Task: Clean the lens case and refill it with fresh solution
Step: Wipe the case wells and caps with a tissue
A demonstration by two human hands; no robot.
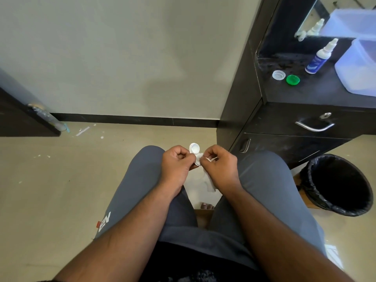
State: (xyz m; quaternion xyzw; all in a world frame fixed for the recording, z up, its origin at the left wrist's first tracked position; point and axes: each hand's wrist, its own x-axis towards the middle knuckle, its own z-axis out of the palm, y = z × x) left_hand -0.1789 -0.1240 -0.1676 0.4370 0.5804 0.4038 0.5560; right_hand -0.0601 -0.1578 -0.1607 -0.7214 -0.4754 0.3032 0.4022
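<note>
The white lens case (194,152) was held above the lap, pinched in the fingers of the left hand (176,164). One open well faced up; the other was covered by a white tissue (208,181) pinched in the right hand (219,164) and pressed against it. The wiping would likely be done best with the case kept steady and the tissue turned round inside the well, right to its rim. The two caps, one clear (278,75) and one green (292,79), lay near the front edge of the dark surface (301,92), with the solution bottle (319,58) upright behind them. A lined bin (335,184) stood open on the floor to the right, well apart from the hands; clear room was left between the knees.
</note>
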